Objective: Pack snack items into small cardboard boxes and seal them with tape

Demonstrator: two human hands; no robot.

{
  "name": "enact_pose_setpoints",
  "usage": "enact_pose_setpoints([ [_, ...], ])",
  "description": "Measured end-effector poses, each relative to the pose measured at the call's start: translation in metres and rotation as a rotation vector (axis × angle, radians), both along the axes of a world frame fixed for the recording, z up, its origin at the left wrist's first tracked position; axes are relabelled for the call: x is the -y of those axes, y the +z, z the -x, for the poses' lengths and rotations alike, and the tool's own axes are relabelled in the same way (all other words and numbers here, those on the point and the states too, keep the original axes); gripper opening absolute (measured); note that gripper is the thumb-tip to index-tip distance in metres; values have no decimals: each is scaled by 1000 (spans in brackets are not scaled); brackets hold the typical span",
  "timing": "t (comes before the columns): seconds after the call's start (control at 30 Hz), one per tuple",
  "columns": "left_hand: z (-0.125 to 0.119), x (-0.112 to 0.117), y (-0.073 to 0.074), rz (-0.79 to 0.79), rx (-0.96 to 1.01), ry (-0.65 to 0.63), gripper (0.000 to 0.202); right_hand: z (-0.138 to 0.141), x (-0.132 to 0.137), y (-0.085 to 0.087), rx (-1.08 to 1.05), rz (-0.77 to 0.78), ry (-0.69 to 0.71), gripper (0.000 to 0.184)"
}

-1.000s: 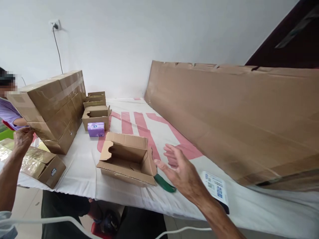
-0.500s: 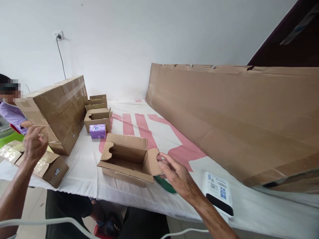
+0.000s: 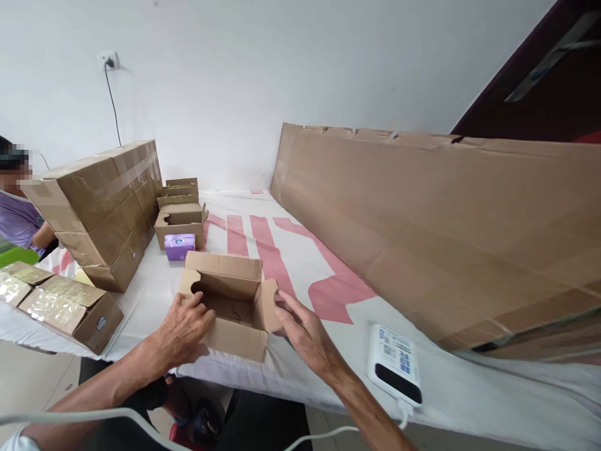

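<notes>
An open cardboard box (image 3: pixel 230 341) stands on the cloth-covered table before me, its flaps folded outward and its inside in view. My left hand (image 3: pixel 185 329) is curled over the box's near left corner, fingers at the left flap and the near flap. At the other end, my right hand (image 3: pixel 305 329) has the right flap (image 3: pixel 268 305) between thumb and fingers. Behind the box to the left sits a purple tissue pack (image 3: pixel 179 247), apart from both hands.
More open boxes (image 3: pixel 181 232) line the table's back left, beside a stack of taped boxes (image 3: pixel 101 207). A taped box (image 3: pixel 66 307) lies near left. A white device (image 3: pixel 394 360) with a cable is at right, below a large cardboard panel (image 3: pixel 422 232). A person (image 3: pixel 21 213) sits far left.
My left hand has come from the taped boxes at left onto the open box. The near flap now hangs down, and the green thing under the box no longer shows.
</notes>
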State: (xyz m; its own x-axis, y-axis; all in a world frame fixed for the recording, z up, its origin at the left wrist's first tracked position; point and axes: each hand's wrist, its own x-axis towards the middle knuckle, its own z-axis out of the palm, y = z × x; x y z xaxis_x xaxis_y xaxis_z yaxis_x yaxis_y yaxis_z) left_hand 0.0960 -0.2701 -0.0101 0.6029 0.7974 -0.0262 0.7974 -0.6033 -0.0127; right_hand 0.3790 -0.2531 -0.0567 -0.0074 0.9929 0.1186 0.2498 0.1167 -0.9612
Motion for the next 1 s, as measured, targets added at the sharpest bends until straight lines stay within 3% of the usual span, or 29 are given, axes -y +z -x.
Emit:
enact_pose_setpoints([
  [0.13,32,-18,-11,-173,-79,175,47,44,-37,-6,-65,-31,177,67],
  [0.27,71,-59,-15,-347,-120,377,42,88,-70,-7,-58,19,402,79],
  [0.43,99,-117,-19,-444,-66,466,37,104,-78,-19,35,-2,433,72],
  [0.6,108,-154,-24,-457,-46,487,33,66,-61,-36,197,-175,353,58],
  [0.83,105,-192,-20,-430,-19,499,40,-15,-40,-62,590,-263,69,40],
  [0.93,94,-193,-13,-407,-5,535,53,-35,-27,-75,721,-248,39,30],
  [1.0,86,-179,-9,-397,-11,584,70,-44,-17,-87,756,-244,26,30],
])
